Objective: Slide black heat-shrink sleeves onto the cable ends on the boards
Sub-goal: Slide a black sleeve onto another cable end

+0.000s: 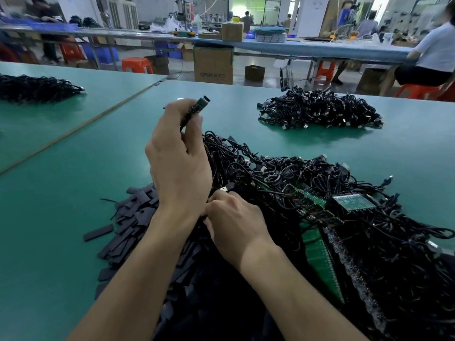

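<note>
Above the table (73,205) in the head view, the left hand (177,163) pinched a cable end (198,107) at its fingertips. The right hand (234,217) curled down between the loose sleeves (128,217) and the boards (352,202), its hold hidden. Steadying that end and feeding one sleeve on straight would likely serve best.

Flat black heat-shrink sleeves (128,217) heaped loose on the green desk (61,205), green boards (317,254) beside them under tangled black cables (283,173), one cable end (197,108) raised above the heap
</note>
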Demonstrator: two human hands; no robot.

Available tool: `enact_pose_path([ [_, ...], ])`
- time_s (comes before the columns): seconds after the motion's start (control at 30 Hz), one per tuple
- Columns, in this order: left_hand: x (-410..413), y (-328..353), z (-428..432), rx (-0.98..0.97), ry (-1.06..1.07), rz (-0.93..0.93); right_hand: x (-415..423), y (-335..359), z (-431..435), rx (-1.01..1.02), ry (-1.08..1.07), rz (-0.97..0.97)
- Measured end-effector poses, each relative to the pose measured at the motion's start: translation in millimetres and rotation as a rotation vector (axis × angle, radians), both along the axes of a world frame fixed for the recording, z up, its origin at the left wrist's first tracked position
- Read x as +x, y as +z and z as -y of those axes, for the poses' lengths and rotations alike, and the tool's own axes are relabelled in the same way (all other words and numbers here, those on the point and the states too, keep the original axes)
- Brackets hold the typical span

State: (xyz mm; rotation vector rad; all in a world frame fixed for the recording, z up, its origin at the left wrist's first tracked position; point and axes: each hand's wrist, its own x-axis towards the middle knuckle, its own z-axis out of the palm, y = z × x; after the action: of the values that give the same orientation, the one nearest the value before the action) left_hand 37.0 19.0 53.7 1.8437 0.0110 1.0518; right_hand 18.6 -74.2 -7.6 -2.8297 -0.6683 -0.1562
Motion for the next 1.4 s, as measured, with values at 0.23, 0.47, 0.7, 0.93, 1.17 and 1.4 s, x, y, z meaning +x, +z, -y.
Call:
enact_pose_path([
  [0.23, 0.1, -1.0, 3.3, 0.062, -0.031, -0.051, -17.0, 24.0, 11.9, 0.228, -0.077, 0.004],
  [0.47, -3.5, -3.2, 9.4, 0.110, -0.128, -0.043, -40.0, 71.0, 41.3, 0.601, -0.095, 0.343],
  [0.7, -2.0, -7.7, 16.1, 0.121, -0.373, -0.101, -29.7, 80.9, 89.8, 0.900, -0.244, 0.342],
  [0.93, -4.4, -7.9, 17.5, 0.165, -0.452, -0.150, -19.7, 68.9, 104.6, 0.961, -0.298, 0.220],
  [1.17, -6.9, -5.3, 18.1, 0.179, -0.440, -0.136, -22.2, 69.5, 97.2, 0.911, -0.265, 0.300],
  [1.4, -11.6, -2.4, 22.6, 0.208, -0.444, -0.134, -23.0, 68.2, 93.5, 0.893, -0.244, 0.396],
])
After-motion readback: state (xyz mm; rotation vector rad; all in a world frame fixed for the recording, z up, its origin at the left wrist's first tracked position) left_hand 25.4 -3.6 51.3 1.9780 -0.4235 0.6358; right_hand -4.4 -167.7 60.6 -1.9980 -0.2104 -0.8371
